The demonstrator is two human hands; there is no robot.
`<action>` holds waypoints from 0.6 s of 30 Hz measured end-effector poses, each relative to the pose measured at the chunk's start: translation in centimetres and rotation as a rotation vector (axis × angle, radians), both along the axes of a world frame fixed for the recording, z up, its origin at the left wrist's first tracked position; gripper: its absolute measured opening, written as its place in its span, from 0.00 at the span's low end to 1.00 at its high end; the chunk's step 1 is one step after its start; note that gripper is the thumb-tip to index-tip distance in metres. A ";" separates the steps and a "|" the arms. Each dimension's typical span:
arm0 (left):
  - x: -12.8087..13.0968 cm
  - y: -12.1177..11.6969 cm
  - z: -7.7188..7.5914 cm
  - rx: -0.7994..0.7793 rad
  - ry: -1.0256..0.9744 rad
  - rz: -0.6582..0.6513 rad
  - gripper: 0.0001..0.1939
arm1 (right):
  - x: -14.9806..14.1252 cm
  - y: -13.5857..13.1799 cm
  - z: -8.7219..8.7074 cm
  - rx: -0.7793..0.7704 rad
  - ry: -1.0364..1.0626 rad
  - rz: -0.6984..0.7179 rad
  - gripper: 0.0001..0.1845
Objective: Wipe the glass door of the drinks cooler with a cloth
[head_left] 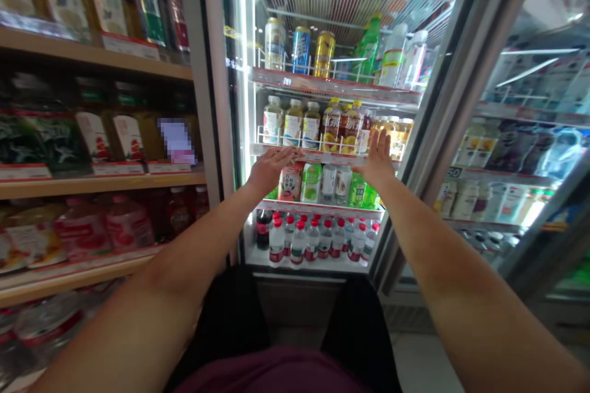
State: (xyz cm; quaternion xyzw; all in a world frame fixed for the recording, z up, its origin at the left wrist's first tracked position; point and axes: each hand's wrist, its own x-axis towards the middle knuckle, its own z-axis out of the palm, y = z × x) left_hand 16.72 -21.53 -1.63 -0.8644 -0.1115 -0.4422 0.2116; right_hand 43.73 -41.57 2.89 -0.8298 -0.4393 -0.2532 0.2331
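Observation:
Both arms reach forward toward the lit drinks fridge. My left hand (271,168) is palm down with its fingers stretched to the right, near the front edge of the middle shelf (318,156); whether it touches the edge I cannot tell. My right hand (378,158) is raised with its fingers extended upward, in front of the right end of that shelf. Neither hand holds anything. Between them stand bottles with dark drink and yellow caps (332,126) and pale-labelled bottles (293,120). Below are a pink carton (290,183) and a green carton (311,183).
Small water bottles with red caps (325,238) fill the fridge floor. Cans (301,49) and a green bottle (370,46) stand on the shelf above. Wooden shelves (92,183) of bottles are at left. A metal door frame (454,98) slants along the right.

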 end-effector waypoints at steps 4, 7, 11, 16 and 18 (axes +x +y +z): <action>-0.4 0.4 0.6 0.007 -0.074 0.021 0.31 | -0.2 -0.1 0.1 -0.021 0.008 -0.007 0.75; -0.7 0.4 0.2 0.024 -0.043 0.014 0.30 | -0.3 -0.1 0.1 -0.014 0.009 -0.024 0.74; -1.2 0.7 0.0 0.059 -0.006 0.008 0.29 | 0.2 0.1 -0.2 0.002 -0.003 0.011 0.75; -1.5 1.1 0.2 0.045 -0.087 0.047 0.29 | 0.4 0.2 -0.2 0.020 0.000 0.029 0.74; -1.5 1.2 0.1 0.039 -0.067 0.043 0.30 | 0.2 0.1 -0.2 0.020 0.010 0.018 0.73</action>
